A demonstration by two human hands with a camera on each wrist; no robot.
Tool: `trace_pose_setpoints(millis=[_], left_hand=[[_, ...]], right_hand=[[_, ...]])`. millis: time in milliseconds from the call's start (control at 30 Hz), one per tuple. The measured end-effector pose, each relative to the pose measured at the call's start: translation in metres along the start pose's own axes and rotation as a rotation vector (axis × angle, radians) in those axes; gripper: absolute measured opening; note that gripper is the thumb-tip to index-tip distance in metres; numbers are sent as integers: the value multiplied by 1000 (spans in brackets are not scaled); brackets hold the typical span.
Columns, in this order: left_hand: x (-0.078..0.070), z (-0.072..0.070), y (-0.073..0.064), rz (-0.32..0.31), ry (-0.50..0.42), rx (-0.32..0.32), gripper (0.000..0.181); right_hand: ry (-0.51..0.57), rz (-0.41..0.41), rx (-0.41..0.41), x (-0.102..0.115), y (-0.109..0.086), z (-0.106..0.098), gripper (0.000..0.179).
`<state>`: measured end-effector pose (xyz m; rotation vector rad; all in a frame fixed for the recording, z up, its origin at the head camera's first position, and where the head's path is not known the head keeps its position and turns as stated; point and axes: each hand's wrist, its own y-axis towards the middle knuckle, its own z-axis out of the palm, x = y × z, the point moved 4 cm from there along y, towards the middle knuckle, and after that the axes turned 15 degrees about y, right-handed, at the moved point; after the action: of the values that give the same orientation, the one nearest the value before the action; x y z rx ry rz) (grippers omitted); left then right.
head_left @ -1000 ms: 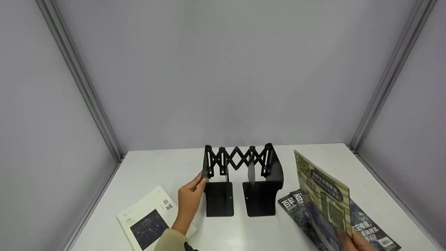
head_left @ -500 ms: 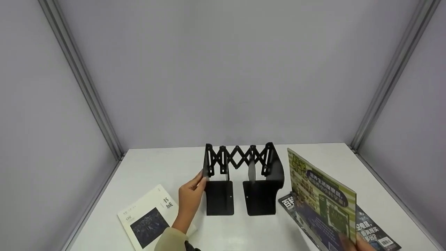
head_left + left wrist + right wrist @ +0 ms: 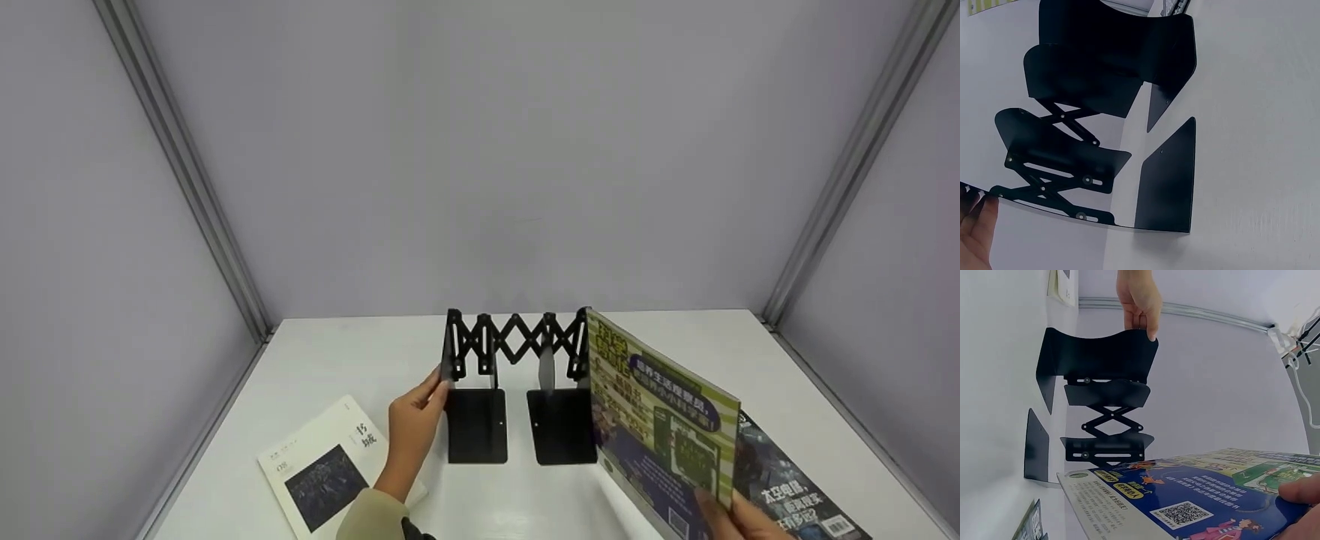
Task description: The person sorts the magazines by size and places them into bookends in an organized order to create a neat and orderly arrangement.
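Observation:
A black expandable book rack point(image 3: 477, 426) with a crisscross back and thin dividers stands on the white table. My left hand point(image 3: 415, 420) pinches the upright edge of its left end plate between thumb and fingers, as the left wrist view also shows at the plate's top edge point(image 3: 1055, 209). My right hand point(image 3: 739, 519) grips a green and purple magazine point(image 3: 652, 427) by its near edge, thumb on the cover. Held upright and slanted, the magazine overlaps the rack's right end plate in the head view. The right wrist view shows its printed cover point(image 3: 1185, 489) with a QR code.
Flat on the table at left lies a white book point(image 3: 326, 465) with a dark picture. Dark magazines point(image 3: 795, 487) lie at right, partly hidden behind the held one. Grey panels point(image 3: 480, 165) wall the table point(image 3: 360, 352) at the back and sides.
The green and purple magazine in my right hand has moved left, up against the rack's right side in view. My left hand keeps its hold on the rack.

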<state>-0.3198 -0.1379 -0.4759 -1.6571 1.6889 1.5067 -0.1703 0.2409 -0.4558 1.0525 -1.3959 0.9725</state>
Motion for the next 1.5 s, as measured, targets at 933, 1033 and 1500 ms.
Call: trace_pose_setpoints(millis=[933, 1033, 1500], left_hand=[[2, 2, -1, -7, -22, 10, 33], [3, 3, -1, -8, -22, 11, 33], [0, 1, -2, -5, -15, 12, 33]], right_hand=[[238, -572, -367, -11, 39, 79, 21], [213, -552, -365, -14, 44, 84, 22], [229, -520, -306, -24, 57, 104, 24]])
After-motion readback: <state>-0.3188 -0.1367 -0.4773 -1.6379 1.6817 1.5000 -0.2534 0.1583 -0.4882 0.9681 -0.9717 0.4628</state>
